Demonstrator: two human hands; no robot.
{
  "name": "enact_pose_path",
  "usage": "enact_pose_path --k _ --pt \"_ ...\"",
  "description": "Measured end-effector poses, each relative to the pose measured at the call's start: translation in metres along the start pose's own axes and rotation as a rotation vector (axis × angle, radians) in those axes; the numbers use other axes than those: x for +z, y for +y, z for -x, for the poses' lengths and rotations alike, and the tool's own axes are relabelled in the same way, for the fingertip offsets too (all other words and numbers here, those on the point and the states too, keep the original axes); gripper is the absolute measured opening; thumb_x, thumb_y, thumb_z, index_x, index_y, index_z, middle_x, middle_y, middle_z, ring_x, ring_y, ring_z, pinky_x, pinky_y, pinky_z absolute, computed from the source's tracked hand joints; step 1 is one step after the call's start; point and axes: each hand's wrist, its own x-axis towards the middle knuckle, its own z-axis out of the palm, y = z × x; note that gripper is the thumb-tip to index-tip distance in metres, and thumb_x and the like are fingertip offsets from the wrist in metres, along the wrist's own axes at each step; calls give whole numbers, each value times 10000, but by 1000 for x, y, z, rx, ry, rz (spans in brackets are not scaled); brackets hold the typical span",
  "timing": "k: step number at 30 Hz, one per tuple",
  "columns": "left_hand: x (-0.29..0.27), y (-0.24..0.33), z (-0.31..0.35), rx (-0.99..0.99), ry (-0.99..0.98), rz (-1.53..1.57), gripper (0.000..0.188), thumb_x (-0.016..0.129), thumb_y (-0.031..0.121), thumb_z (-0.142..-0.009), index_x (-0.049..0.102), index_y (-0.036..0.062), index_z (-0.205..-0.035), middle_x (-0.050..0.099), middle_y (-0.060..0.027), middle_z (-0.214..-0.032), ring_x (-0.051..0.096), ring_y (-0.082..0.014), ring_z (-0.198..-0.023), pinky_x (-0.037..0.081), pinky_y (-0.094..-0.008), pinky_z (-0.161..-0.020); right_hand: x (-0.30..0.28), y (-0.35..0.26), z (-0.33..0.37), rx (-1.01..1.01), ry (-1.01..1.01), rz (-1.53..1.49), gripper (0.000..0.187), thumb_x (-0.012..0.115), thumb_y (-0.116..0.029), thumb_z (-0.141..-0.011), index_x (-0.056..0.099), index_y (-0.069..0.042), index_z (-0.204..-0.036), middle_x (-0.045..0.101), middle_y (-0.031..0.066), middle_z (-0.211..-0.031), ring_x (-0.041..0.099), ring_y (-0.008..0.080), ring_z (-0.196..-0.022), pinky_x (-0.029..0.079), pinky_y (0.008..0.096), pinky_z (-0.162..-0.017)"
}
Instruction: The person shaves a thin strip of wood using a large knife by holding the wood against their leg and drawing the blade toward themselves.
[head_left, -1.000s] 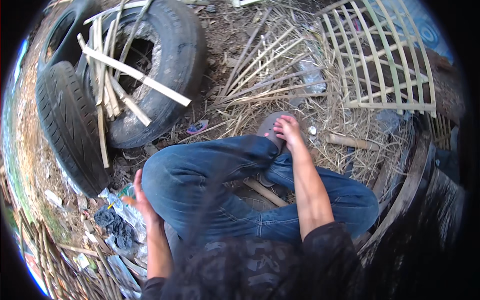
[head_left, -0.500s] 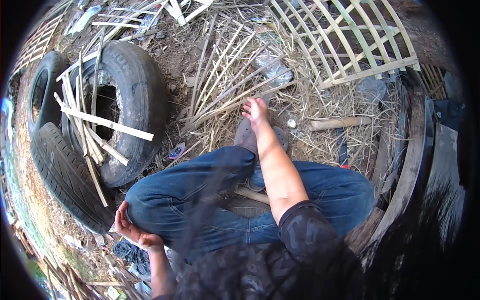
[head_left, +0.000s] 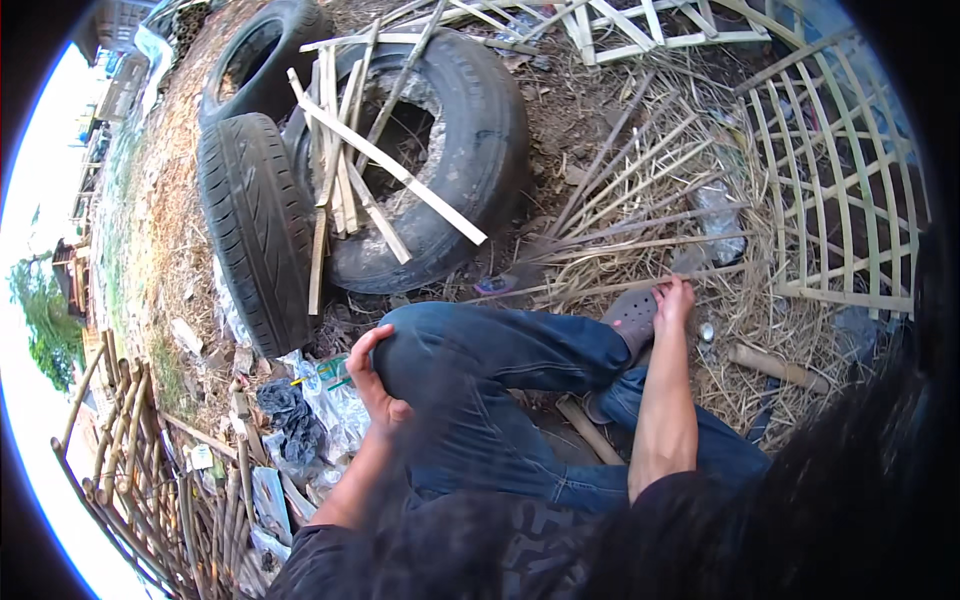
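Observation:
My left hand [head_left: 377, 377] rests against my left knee, its fingers apart and nothing in it. My right hand [head_left: 675, 303] is beside my grey clog [head_left: 632, 318], with fingers curled in a pinch on a thin bamboo strip [head_left: 600, 290]. That strip stretches left from the fingers, low over the ground; the exact grip is partly hidden. Beyond it, several more bamboo strips [head_left: 650, 185] fan out over dirt and dry shavings. Other pale strips [head_left: 400, 172] lie across a worn tyre [head_left: 485, 150] at the left.
A woven bamboo lattice [head_left: 850, 290] lies at the right, near a short round stick [head_left: 780, 367]. Another tyre [head_left: 255, 230] leans at the left. Bamboo poles [head_left: 125, 440] are stacked at the lower left, beside plastic litter [head_left: 335, 405]. A second stick [head_left: 590, 430] lies between my legs.
The view has swung left, so the tyres and lattice appear farther right. My right hand's fingers have curled in from a looser pose. My left hand stays at the knee.

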Motion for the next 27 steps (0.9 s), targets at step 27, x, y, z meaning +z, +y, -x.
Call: enact_pose_path --k 27 --pt "0 -7 7 -7 18 17 851 325 697 -872 260 -31 -1308 516 -164 -1068 483 -312 -1093 315 -472 -1030 266 0 227 -524 -883 1002 284 679 -243 -784 620 19 -876 664 150 -703 653 263 -581 522 389 -601"
